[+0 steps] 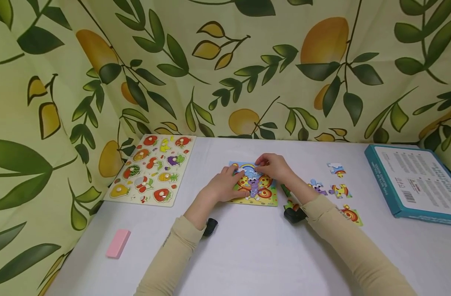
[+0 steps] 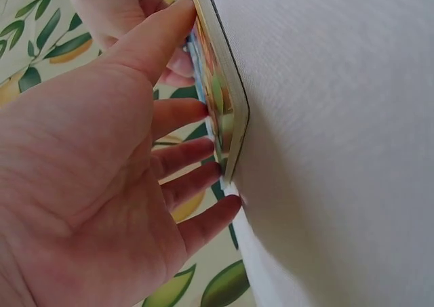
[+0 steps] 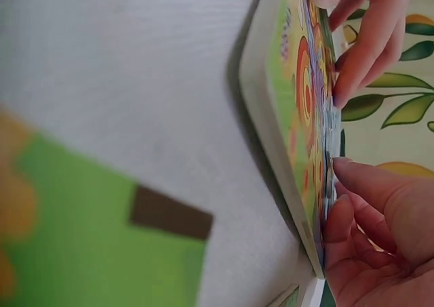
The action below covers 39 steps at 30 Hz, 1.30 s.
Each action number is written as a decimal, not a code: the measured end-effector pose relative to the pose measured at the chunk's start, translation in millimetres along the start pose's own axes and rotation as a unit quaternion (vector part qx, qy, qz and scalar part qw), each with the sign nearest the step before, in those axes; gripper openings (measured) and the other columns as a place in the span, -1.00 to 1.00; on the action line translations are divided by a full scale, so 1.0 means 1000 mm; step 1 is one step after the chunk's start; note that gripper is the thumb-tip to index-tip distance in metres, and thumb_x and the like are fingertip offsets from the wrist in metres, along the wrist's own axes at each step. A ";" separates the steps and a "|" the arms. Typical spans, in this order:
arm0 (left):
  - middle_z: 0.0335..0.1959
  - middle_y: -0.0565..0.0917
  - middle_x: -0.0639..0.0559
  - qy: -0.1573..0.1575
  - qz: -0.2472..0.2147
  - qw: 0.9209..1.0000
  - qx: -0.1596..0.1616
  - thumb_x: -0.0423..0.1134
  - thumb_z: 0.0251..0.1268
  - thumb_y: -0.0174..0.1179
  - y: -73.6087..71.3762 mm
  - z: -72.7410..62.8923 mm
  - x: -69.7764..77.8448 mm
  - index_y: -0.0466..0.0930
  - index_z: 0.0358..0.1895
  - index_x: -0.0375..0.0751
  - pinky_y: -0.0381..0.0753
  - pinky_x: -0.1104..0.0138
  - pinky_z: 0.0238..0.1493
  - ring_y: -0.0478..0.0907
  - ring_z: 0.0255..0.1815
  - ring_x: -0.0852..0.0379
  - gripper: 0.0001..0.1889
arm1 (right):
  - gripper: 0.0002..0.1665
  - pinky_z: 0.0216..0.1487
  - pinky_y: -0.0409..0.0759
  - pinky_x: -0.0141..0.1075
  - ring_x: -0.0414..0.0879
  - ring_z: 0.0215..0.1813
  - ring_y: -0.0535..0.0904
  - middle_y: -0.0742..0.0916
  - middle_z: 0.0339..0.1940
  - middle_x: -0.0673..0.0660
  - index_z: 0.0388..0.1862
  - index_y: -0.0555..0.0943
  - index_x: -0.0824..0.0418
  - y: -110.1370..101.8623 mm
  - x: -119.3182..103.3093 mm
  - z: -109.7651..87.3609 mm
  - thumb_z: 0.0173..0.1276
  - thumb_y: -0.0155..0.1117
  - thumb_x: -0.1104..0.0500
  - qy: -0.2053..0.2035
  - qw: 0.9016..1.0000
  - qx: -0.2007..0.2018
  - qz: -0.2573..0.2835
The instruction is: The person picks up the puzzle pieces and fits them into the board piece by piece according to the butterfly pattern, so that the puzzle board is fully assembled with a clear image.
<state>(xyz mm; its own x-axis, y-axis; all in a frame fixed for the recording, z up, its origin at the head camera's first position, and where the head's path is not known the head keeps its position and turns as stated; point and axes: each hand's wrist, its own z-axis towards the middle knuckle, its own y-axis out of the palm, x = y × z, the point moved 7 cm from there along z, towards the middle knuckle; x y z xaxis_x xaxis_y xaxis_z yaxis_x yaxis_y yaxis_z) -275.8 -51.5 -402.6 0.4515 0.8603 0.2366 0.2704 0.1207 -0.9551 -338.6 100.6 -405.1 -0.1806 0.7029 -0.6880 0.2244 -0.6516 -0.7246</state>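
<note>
A butterfly jigsaw board (image 1: 268, 200) lies on the white table. My left hand (image 1: 225, 186) rests on its left side with fingers spread; in the left wrist view, its thumb (image 2: 178, 22) and fingertips touch the face and edge. At the board's top right, my right hand (image 1: 276, 166) pinches a puzzle piece (image 3: 330, 179) between thumb and curled fingers, right at the picture's surface. The piece is mostly hidden by those fingers. Loose puzzle pieces (image 1: 340, 190) lie to the right of the board, some partly behind the right forearm.
A fruit peg board (image 1: 181, 172) lies at the back left, with a pink block (image 1: 118, 243) nearer the front. A teal-edged box (image 1: 414, 181) lies at the far right. A leaf-patterned curtain (image 1: 210, 82) stands behind the table. Dark straps hang below both wrists.
</note>
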 end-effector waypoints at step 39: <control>0.55 0.08 -0.14 0.086 -0.028 0.995 -0.030 0.03 0.44 0.10 0.004 0.003 0.014 0.14 0.51 -0.25 -0.01 0.15 0.50 -0.02 0.55 -0.05 -0.29 | -0.64 -0.11 0.49 -0.20 0.02 -0.11 0.51 0.62 -0.18 0.13 0.03 0.62 0.22 -0.004 0.002 -0.008 0.32 0.37 0.09 -0.036 0.998 -0.050 0.016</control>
<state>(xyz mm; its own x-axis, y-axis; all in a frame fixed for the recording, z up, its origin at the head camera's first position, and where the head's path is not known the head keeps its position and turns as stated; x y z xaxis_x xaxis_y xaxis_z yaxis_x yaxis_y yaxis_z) -270.8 -37.2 -403.8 0.5719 0.7553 0.3201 0.3466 0.1312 -0.9288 -331.9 106.9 -403.3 -0.2389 0.6582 -0.7139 0.3250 -0.6386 -0.6976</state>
